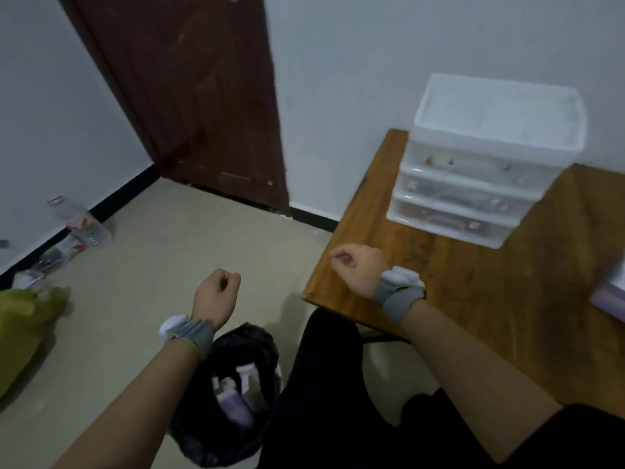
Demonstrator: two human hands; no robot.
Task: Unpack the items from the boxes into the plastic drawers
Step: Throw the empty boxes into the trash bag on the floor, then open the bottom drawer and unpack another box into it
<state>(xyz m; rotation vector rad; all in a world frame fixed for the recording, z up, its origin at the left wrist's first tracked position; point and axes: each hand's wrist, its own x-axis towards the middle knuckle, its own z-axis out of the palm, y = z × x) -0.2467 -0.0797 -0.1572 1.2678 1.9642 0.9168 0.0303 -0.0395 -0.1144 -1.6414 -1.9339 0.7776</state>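
A white translucent plastic drawer unit (487,164) with three shut drawers stands at the back of a wooden table (422,279); small items show dimly through the drawer fronts. My right hand (358,270) hovers over the table's front left corner, fingers curled shut, nothing in it. My left hand (216,294) is held over the floor to the left of the table, also curled into a loose fist and empty. Both wrists wear grey bands. A pale purple box (610,296) pokes in at the right edge of the table.
A black bin bag (236,394) with purple and white packaging inside sits on the floor below my left arm. A green bag (23,330) lies at the left. Plastic bottles (81,221) lean by the left wall. A brown door (189,96) stands behind.
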